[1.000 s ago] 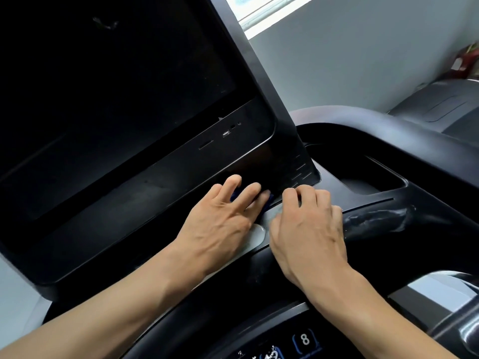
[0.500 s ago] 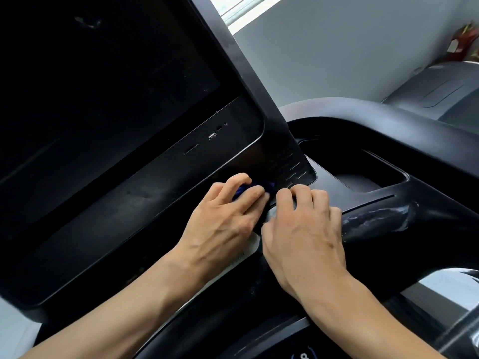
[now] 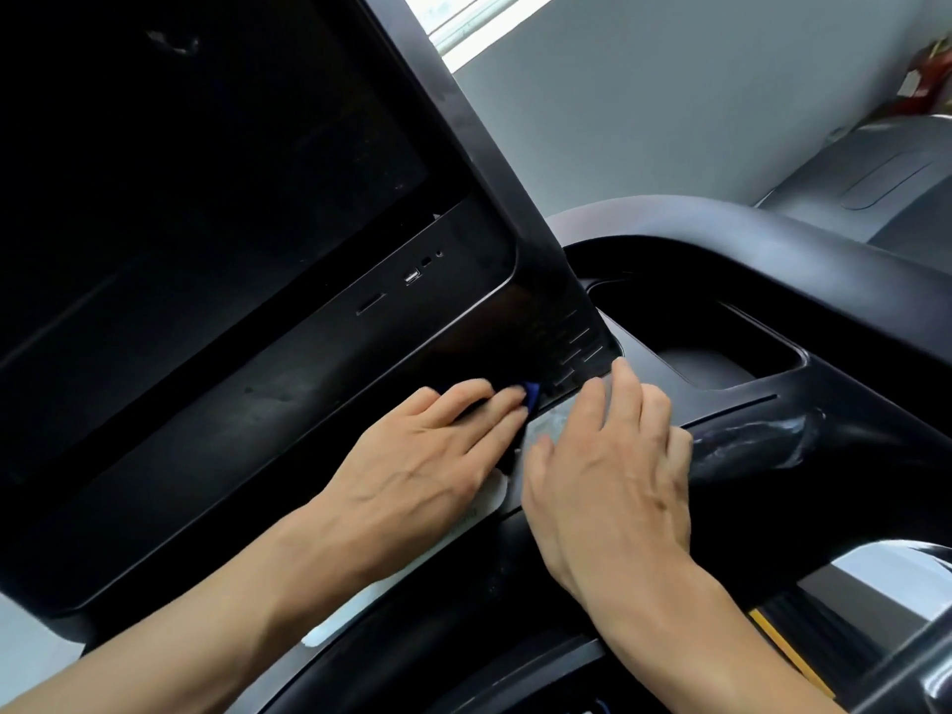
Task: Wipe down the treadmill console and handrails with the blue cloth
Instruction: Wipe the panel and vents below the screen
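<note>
The black treadmill console (image 3: 257,353) fills the left of the view, its dark screen tilted above a sloped lower panel. My left hand (image 3: 427,456) lies flat under the console's lower right corner, fingers straight, pressing the blue cloth (image 3: 531,394) down; only a small blue corner shows past the fingertips. My right hand (image 3: 613,456) rests beside it on the silver trim strip (image 3: 541,425), fingers extended toward the console's vented corner. The black handrail (image 3: 772,445) runs off to the right of that hand.
A recessed cup holder tray (image 3: 721,347) sits just right of the console. A curved black frame (image 3: 772,249) arcs behind it. A second grey machine (image 3: 876,177) stands at the back right by the wall. Glossy black parts lie at the lower right.
Both hands have stayed at the console's lower right corner. The left fingers have flattened over the cloth, and the right fingers have reached a little further toward the vents.
</note>
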### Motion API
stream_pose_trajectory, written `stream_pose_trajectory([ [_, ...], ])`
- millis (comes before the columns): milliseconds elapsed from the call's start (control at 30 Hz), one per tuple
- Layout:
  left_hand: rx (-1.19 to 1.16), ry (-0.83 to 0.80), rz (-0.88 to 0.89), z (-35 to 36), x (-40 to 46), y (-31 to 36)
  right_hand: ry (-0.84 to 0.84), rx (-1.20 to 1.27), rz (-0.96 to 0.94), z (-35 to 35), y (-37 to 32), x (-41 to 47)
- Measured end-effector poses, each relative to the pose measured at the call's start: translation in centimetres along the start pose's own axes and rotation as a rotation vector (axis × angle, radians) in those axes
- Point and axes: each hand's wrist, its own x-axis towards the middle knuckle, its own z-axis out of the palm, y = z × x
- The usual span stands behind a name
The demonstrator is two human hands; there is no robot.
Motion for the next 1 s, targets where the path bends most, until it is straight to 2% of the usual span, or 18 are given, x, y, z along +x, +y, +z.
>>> stream_pose_trajectory([
  [200, 0.004, -0.01, 0.032, -0.5, 3.1, -0.5, 0.005, -0.01, -0.019, -0.2, -0.1, -0.1],
  [367, 0.011, -0.072, 0.034, -1.0, 0.4, -0.4, -0.131, -0.093, -0.032, -1.0, -0.1, -0.2],
  [533, 0.062, -0.072, 0.019, -1.4, 2.4, -0.6, -0.186, -0.03, -0.022, -1.7, -0.2, -0.1],
  [767, 0.068, -0.069, -0.036, -1.0, 2.4, -0.3, -0.21, 0.065, -0.024, -1.7, -0.1, 0.1],
  [1000, 0.121, -0.055, -0.124, -0.5, 0.9, 0.8, -0.179, 0.038, -0.02, -1.2, -0.2, 0.1],
])
